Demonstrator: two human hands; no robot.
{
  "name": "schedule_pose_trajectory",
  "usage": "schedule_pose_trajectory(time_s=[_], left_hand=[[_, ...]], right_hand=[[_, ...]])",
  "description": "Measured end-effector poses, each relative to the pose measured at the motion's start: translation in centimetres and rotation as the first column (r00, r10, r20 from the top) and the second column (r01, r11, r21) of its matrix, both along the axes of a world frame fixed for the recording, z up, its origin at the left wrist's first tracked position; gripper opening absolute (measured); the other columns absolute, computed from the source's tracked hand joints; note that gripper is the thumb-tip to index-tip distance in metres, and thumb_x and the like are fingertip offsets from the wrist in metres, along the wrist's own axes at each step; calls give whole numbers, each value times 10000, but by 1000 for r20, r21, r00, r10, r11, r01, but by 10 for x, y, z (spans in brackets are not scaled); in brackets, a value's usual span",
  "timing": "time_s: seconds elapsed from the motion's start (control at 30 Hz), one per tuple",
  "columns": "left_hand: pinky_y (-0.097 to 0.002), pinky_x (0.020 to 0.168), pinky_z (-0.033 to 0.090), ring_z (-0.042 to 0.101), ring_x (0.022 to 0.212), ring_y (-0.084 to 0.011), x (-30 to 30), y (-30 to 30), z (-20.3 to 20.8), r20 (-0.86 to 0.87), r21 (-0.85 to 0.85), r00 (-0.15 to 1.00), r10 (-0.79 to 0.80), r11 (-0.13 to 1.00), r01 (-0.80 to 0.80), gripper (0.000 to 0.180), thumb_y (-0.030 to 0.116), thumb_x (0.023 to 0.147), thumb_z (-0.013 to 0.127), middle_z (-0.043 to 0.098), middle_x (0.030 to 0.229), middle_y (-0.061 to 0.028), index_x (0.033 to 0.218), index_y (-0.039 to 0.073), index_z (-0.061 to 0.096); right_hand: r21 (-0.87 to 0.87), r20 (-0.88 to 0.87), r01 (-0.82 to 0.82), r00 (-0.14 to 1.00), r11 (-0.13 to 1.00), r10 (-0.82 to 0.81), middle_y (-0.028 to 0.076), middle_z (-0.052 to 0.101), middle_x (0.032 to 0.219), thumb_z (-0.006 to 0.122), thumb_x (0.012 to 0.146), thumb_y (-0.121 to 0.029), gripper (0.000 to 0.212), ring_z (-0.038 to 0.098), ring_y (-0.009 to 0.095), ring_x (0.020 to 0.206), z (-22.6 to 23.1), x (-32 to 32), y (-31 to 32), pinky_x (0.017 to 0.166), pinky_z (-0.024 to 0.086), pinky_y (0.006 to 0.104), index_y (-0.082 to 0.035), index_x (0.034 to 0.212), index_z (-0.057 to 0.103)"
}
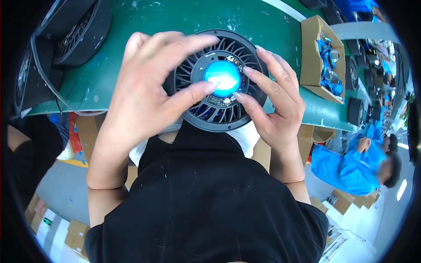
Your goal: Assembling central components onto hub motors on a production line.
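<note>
In front of me at the table's near edge is a round black housing (218, 123) with curved ribs radiating like a fan grille. At its centre sits a shiny blue disc (222, 78), partly ringed by a circuit board (239, 65) with small parts. My left hand (151, 83) has its fingers spread, the thumb tip at the disc's left edge and the forefinger over the upper rim, slightly blurred. My right hand (277, 98) is also spread; its thumb tip is by the disc's lower right edge and its forefinger by the board. Neither hand visibly grips anything.
A cardboard box (310, 57) with blue cabled parts stands right on the green table (175, 15). Large black round housings (83, 37) stand at left beside a grey cable (44, 76). A person in blue (346, 164) is at right; another person's dark sleeve (41, 149) is at left.
</note>
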State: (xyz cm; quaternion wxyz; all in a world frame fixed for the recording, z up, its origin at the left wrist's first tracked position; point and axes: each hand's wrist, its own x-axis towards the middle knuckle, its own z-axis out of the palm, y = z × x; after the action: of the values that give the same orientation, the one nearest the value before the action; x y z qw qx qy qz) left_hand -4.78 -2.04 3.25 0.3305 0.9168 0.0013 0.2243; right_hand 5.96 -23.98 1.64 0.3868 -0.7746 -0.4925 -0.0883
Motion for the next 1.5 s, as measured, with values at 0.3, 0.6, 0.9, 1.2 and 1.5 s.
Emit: schedule_pose_trajectory(time_s=[0.3,0.6,0.9,1.2,1.5], left_hand=[[-362,914,403,470,1011,-261,23,-5,7,-211,103,966,-146,980,171,481,226,669,863,623,1144,-90,1133,160,757],[-334,869,400,454,962,-245,21,-8,3,-243,9,963,-116,992,122,488,256,656,876,629,1054,-56,1119,157,757],[-326,873,402,460,955,-236,21,-10,0,-195,-49,974,-111,993,103,571,258,659,883,659,1035,-48,1183,124,700],[-327,860,406,461,951,-235,21,-14,-7,-124,-121,989,-81,990,66,583,246,670,879,663,1022,-36,1204,129,676],[-335,866,383,455,923,-235,19,-6,-9,-77,9,987,-144,989,145,560,229,661,880,660,1010,-27,1183,147,696]], right_hand=[[5,-105,118,988,993,-117,131,638,1204,848,690,-161,449,548,323,1143,5,-1,-8,994,433,408,-68,1113,729],[54,-134,118,985,992,-110,59,591,953,824,710,-150,314,514,285,962,1,-2,12,833,423,393,-75,997,721],[-136,-4,317,947,939,-320,27,591,918,774,749,-114,200,531,243,869,14,-23,25,729,374,372,-70,930,699],[-55,116,350,932,935,-342,30,589,896,733,760,-72,174,537,228,803,0,-24,30,691,348,371,-60,918,662],[1,10,178,984,984,-178,55,596,910,724,764,-31,154,547,231,811,9,-35,38,695,365,366,-39,893,640]])
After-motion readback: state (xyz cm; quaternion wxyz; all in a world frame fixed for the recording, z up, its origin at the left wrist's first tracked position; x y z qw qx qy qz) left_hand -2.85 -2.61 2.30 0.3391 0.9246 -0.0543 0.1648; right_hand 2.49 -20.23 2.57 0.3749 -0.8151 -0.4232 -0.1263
